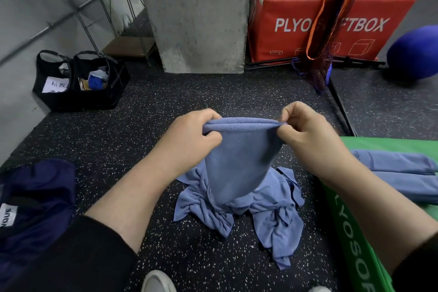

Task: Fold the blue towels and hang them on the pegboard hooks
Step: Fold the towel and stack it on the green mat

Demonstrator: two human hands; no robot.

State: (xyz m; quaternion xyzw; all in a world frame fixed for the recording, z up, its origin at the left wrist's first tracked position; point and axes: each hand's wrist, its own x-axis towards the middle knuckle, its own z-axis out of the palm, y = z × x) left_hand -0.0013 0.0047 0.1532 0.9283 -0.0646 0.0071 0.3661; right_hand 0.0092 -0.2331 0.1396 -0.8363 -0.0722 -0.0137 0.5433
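Note:
A blue towel (pixel 237 161) hangs in front of me, doubled over along its top edge. My left hand (pixel 189 135) grips the top left corner and my right hand (pixel 305 130) pinches the top right corner. Below the held towel, a crumpled pile of blue towels (pixel 267 216) lies on the speckled black floor. Folded blue towels (pixel 400 170) rest on the green plyo box (pixel 350 232) at my right. No pegboard or hooks appear in this view.
A concrete pillar (pixel 199 14) stands straight ahead, with a red plyo box (pixel 320 19) and a hanging orange net bag (pixel 331 19) to its right. A black basket (pixel 80 80) sits at far left, a dark blue bag (pixel 35 199) near left, a blue ball (pixel 414 52) far right.

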